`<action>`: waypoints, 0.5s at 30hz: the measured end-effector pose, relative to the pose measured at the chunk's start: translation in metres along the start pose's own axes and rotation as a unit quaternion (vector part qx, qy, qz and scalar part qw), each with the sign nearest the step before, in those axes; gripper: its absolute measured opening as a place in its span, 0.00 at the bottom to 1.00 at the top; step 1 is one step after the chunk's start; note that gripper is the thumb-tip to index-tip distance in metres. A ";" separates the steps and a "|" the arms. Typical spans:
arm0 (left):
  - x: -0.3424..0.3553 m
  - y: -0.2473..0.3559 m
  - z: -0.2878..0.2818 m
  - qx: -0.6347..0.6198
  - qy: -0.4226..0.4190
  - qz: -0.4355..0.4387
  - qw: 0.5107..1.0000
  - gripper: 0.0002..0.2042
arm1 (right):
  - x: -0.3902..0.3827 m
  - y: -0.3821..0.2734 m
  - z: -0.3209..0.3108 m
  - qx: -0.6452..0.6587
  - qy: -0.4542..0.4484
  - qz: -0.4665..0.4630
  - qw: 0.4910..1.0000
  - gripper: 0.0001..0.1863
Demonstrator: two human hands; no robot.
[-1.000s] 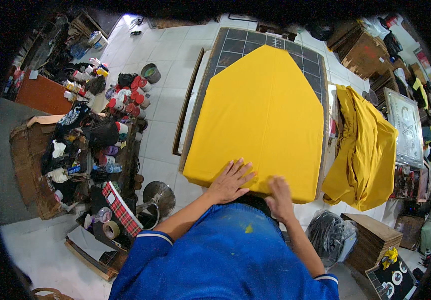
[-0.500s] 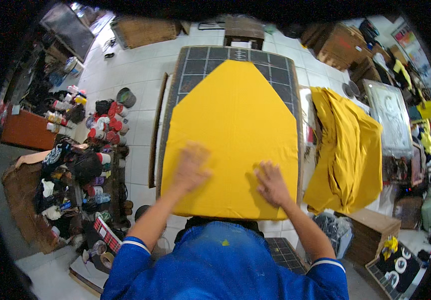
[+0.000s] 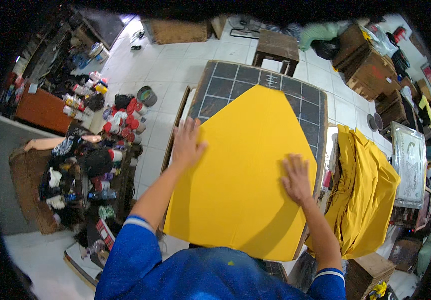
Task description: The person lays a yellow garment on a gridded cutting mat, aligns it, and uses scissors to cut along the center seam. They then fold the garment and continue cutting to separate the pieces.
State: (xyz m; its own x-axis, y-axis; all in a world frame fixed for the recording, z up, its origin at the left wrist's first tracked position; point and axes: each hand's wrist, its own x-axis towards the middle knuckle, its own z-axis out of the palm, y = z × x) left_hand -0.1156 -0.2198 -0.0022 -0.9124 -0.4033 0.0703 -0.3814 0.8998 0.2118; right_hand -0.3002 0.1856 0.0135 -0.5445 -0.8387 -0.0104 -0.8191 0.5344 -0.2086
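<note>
The left hand [image 3: 188, 145] has moved outward since half a second ago, from well within the yellow sheet [image 3: 240, 170] to its left edge, and the right hand [image 3: 297, 182] has gone farther up and nearer the right edge. Both are palm down with fingers spread, pinching nothing; whether the left one presses or hovers, I cannot tell (it is slightly blurred). Beneath them the sheet lies nearly flat, its narrowed end pointing away, on a dark gridded surface [image 3: 238, 72]. The step in hand looks like smoothing — the next move seems to call for light, even pressure toward the edges. Farther out, bunched yellow fabric [image 3: 363, 190] lies at right — a silvery framed panel [image 3: 408, 167] beyond it.
</note>
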 end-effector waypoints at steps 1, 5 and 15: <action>-0.006 0.013 0.002 -0.036 -0.003 0.096 0.995 0.39 | 0.003 -0.009 0.001 0.095 -0.014 -0.092 0.991 0.37; -0.041 0.109 0.028 -0.102 -0.132 0.369 0.914 0.33 | 0.016 -0.045 0.014 0.084 -0.131 -0.320 0.935 0.29; 0.165 0.108 0.055 -0.063 -0.004 0.228 0.972 0.36 | 0.205 0.026 0.013 0.012 0.011 -0.166 0.986 0.30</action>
State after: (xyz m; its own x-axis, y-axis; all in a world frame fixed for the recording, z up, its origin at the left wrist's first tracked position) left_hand -0.3159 -0.1800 -0.0210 -0.9834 0.0341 0.1782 0.0836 0.9569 0.2781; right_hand -0.4311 0.0261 -0.0070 -0.2504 -0.9645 0.0842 -0.9488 0.2271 -0.2195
